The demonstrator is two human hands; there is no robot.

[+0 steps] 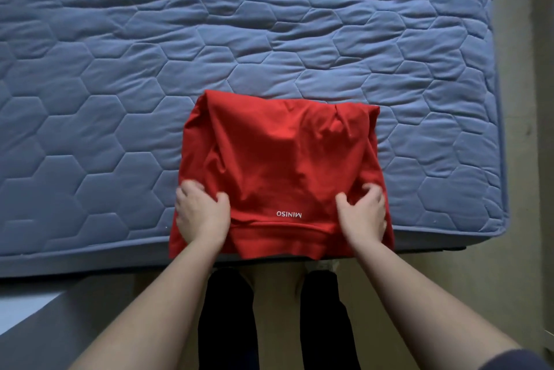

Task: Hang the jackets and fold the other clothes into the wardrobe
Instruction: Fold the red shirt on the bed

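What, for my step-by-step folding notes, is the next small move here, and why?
Probably fold the near edge away onto the far edge, halving it. The left hand and right hand each grip a near corner of the red shirt, which lies part-folded on the blue mattress, its hem overhanging the mattress's near edge.

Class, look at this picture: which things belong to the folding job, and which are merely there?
Part of the job: red shirt; left hand and right hand, each gripping its near edge.
Merely there: blue mattress under the shirt; floor; dark trouser legs.
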